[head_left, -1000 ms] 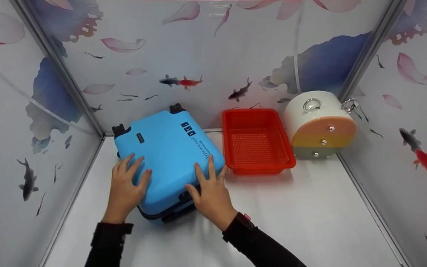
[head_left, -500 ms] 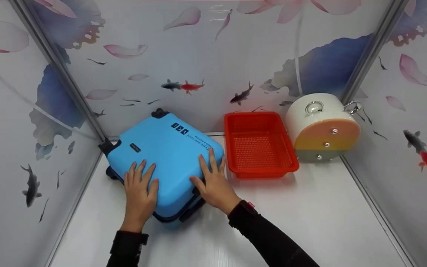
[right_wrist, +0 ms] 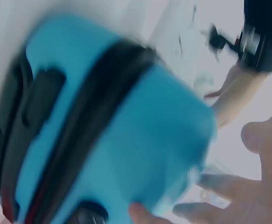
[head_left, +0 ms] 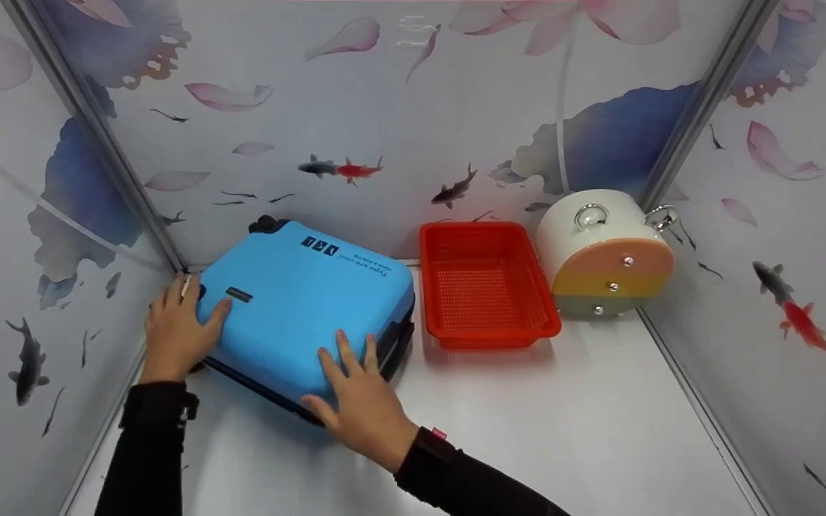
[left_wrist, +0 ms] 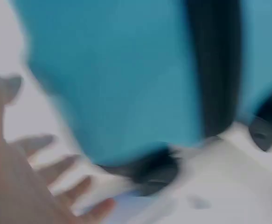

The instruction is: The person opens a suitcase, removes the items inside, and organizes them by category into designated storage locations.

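Left hand (head_left: pixel 178 326) at the wheeled end, right hand (head_left: pixel 370 408) at the near corner, fingers spread! Turning this blue suitcase (head_left: pixel 298 301) well seems to want even pressure, clear of the red basket (head_left: pixel 493 341).

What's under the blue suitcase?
You can see the white tabletop just in front of the blue suitcase. Right underneath, the suitcase covers everything, so I can't tell what's there.

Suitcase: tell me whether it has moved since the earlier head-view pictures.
Yes. Against the red basket in the head view, the suitcase has turned counterclockwise: its wheeled end swung left, its handle end right, towards the basket.
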{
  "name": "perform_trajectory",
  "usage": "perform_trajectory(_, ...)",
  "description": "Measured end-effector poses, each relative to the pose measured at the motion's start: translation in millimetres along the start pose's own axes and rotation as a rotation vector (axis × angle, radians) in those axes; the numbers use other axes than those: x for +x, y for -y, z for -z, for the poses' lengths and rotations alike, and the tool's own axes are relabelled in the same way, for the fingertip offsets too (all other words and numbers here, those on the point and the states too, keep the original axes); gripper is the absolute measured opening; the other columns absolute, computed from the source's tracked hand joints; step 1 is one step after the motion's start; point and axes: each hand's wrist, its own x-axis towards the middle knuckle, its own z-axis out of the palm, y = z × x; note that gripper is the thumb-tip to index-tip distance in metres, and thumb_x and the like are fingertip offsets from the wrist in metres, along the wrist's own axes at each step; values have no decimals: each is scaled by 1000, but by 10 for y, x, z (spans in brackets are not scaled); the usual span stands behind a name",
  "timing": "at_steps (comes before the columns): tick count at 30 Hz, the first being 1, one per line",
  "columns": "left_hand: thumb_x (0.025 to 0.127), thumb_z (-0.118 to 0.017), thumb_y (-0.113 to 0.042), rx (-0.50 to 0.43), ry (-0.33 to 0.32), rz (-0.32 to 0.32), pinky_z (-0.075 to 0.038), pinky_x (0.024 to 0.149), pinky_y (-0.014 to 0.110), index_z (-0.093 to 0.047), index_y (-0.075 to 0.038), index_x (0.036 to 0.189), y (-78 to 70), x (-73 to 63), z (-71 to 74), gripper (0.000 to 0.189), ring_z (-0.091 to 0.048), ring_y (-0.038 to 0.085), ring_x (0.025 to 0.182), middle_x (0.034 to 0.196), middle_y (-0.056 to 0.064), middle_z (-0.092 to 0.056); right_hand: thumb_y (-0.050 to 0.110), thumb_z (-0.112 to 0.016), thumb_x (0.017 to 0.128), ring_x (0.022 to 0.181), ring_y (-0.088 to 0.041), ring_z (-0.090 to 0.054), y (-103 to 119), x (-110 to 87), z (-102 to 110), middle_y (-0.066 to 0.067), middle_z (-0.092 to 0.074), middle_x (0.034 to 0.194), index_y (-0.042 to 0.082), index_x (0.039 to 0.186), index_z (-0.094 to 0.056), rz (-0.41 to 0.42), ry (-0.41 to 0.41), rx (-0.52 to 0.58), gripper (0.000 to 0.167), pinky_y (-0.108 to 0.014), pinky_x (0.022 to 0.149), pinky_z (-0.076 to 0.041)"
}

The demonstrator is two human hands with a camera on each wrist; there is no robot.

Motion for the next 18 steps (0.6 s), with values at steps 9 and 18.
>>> perform_trajectory(9,115,-40,-62,-98,-112,70,-15,127,79,-31,-14,176,70,-55,-305,78,-22,53,163,166,32,-34,70,-51,109,169,-57,-13,-275,116,36,-9,-17,187,19,175,-33,41,-57,-7,85,-59,120,-49)
perform_trajectory(18,114,-46,-64,-60,-266,162,-8,131,81,-31,-13,175,-243,-505,-593,81,-9,50,171,174,32,-27,57,-65,108,171,-40,-26,-861,408,424,2,-10,188,26,175,-32,15,23,194,82,-65,131,-36)
